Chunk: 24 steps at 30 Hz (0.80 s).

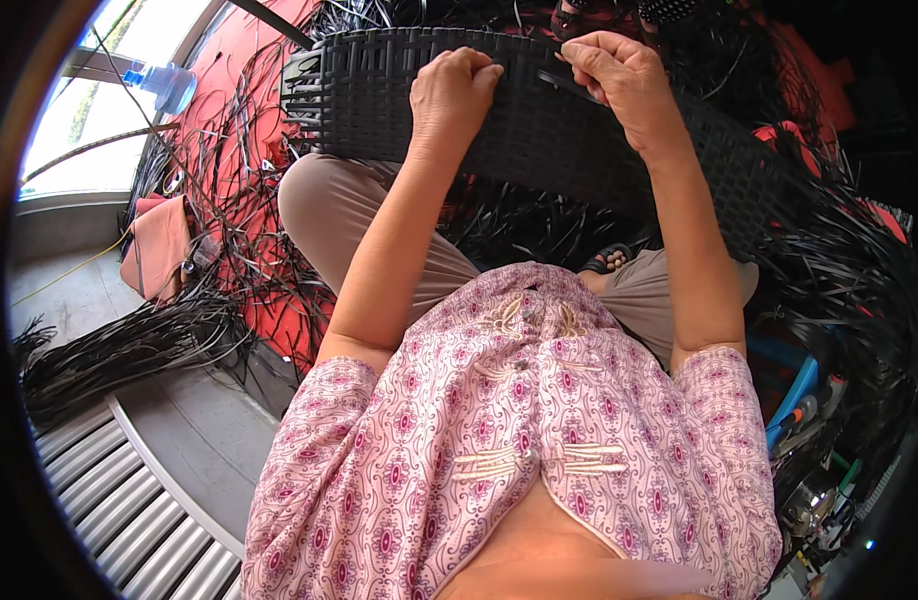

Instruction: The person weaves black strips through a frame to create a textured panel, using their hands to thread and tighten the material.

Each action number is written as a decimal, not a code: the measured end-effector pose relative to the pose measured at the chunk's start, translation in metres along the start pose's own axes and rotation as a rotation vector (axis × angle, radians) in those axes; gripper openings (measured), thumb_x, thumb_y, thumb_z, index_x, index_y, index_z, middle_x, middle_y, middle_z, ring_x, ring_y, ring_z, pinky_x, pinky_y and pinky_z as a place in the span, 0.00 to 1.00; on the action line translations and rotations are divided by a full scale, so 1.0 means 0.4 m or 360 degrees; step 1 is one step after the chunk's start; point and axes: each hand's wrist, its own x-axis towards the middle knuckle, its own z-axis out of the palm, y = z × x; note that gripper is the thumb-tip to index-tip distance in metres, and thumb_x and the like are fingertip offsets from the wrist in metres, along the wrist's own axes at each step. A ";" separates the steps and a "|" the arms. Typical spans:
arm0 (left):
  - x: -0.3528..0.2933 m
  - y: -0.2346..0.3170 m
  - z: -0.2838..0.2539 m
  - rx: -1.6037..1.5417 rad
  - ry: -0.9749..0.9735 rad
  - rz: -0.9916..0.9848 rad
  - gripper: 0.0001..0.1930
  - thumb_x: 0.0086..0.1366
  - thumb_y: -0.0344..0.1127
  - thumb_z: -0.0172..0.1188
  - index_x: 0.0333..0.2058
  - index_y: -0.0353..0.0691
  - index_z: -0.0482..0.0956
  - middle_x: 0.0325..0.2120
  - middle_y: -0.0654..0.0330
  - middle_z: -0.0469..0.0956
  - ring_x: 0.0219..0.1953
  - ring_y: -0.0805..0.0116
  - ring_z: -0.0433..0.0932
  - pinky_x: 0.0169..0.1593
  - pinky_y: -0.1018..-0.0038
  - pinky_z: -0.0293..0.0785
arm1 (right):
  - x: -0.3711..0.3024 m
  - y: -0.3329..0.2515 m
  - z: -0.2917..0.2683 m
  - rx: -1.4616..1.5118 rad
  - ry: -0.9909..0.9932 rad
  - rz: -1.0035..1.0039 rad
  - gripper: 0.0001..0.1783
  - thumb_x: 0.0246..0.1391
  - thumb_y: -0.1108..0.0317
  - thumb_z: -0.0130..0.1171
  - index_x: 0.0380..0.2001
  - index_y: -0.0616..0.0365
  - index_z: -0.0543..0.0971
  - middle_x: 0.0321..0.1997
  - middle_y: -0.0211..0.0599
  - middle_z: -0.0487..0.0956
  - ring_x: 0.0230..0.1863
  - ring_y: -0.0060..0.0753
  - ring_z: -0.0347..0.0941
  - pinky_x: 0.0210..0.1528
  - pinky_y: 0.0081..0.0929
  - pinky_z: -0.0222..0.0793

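A long black woven panel (539,120) of flat plastic strips lies across my bent knees, its far edge curving away. My left hand (453,100) is closed over the panel's upper part, thumb pressed to the curled fingers; whatever it grips is lost against the black weave. To its right, my right hand (624,85) is raised at the far edge with thumb and forefinger pinched together. A glossy black strip (564,84) runs into its curled lower fingers. Loose strip ends stick out at the panel's left side.
Loose black strips (859,260) lie heaped around the panel and over the red floor covering (284,310). At left are a bundle of strips (129,345), a slatted metal rack (129,500), a pinkish cloth (159,250) and a blue water bottle (169,85). Tools (814,405) lie at right.
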 end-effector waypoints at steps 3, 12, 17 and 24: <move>-0.013 0.023 0.018 0.0358 0.0023 -0.0004 0.16 0.59 0.46 0.67 0.37 0.39 0.85 0.35 0.51 0.83 0.40 0.51 0.83 0.46 0.59 0.77 | -0.010 0.011 -0.005 -0.0046 0.0044 0.0092 0.09 0.60 0.64 0.63 0.32 0.58 0.85 0.22 0.21 0.77 0.22 0.07 0.65 0.24 0.10 0.60; 0.014 0.030 0.023 0.0380 -0.0046 -0.0138 0.18 0.58 0.49 0.65 0.35 0.39 0.86 0.35 0.53 0.84 0.41 0.52 0.82 0.48 0.62 0.76 | 0.022 0.068 0.055 -0.0771 0.0184 -0.0037 0.12 0.57 0.61 0.65 0.26 0.57 0.83 0.20 0.26 0.78 0.22 0.15 0.71 0.27 0.19 0.68; 0.005 0.005 0.026 0.0125 0.0007 -0.0077 0.16 0.59 0.45 0.64 0.35 0.37 0.86 0.34 0.52 0.84 0.40 0.52 0.82 0.48 0.63 0.76 | 0.050 0.107 0.079 -0.1321 0.0323 -0.0227 0.14 0.54 0.60 0.63 0.22 0.58 0.80 0.19 0.41 0.79 0.24 0.40 0.79 0.31 0.36 0.75; -0.007 -0.008 0.039 0.0057 0.0106 0.0022 0.12 0.61 0.40 0.63 0.35 0.37 0.85 0.33 0.52 0.82 0.39 0.52 0.82 0.46 0.63 0.76 | 0.063 0.098 0.100 -0.1542 0.0245 -0.0184 0.12 0.52 0.60 0.59 0.25 0.58 0.82 0.26 0.48 0.82 0.32 0.52 0.81 0.38 0.44 0.78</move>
